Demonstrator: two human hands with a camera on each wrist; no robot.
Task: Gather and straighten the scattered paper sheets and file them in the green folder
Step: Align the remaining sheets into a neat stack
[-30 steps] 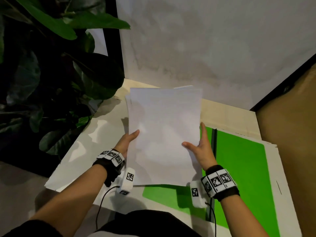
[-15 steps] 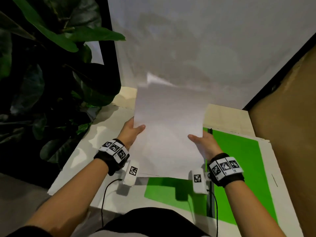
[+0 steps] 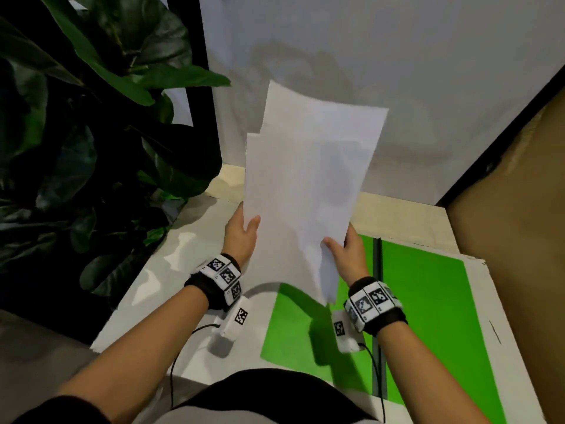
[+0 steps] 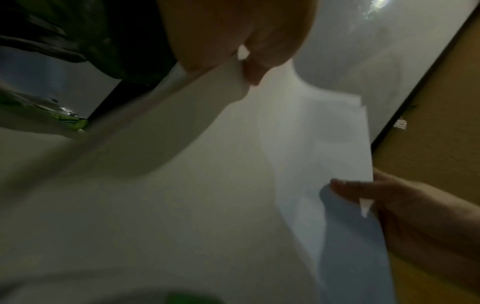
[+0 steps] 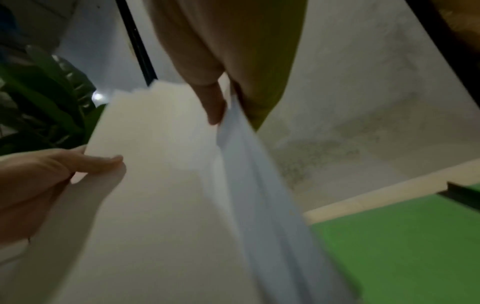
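Note:
I hold a stack of white paper sheets (image 3: 308, 185) upright in the air above the table, its top edges uneven with one sheet sticking up higher. My left hand (image 3: 243, 232) pinches the stack's left edge, thumb in front (image 4: 249, 67). My right hand (image 3: 344, 249) pinches the right edge low down, thumb on the front (image 5: 213, 102), and the sheets (image 5: 182, 185) bend there. The green folder (image 3: 422, 304) lies open and flat on the table under and to the right of the stack, with a dark spine (image 3: 377, 316) down its middle.
A large dark-leaved plant (image 3: 91, 133) stands close on the left. A white wall (image 3: 397, 56) rises behind the table, and a brown board (image 3: 519, 224) borders the right side. The white tabletop (image 3: 171, 270) shows left of the folder.
The stack has been lifted from lying nearly flat to standing upright, tilted slightly right. Both hands rose with it and moved closer together, and one sheet now pokes out at the top.

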